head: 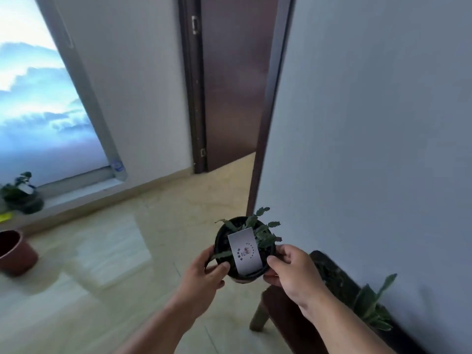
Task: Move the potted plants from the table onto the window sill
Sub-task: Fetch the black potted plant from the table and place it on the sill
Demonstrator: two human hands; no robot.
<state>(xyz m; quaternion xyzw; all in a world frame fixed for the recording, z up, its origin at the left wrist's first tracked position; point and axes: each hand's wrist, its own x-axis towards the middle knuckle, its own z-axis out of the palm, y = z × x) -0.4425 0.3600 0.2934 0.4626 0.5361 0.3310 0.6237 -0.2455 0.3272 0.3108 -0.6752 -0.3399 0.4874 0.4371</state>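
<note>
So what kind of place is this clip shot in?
Probably a room in a home or flat, sparsely furnished. It has a glossy tiled floor, a dark wooden door standing open, and a low window sill with a potted plant on it. Both hands hold a small black pot.

Window sill (84, 194) bears one potted plant (21, 194).

White walls (370, 123), dark door (229, 85) (ajar), glossy floor (115, 251)

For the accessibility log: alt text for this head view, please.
Both hands, left hand and right hand, hold a small black potted plant with a white card, above a tiled floor. Another potted plant sits on the window sill.
</note>
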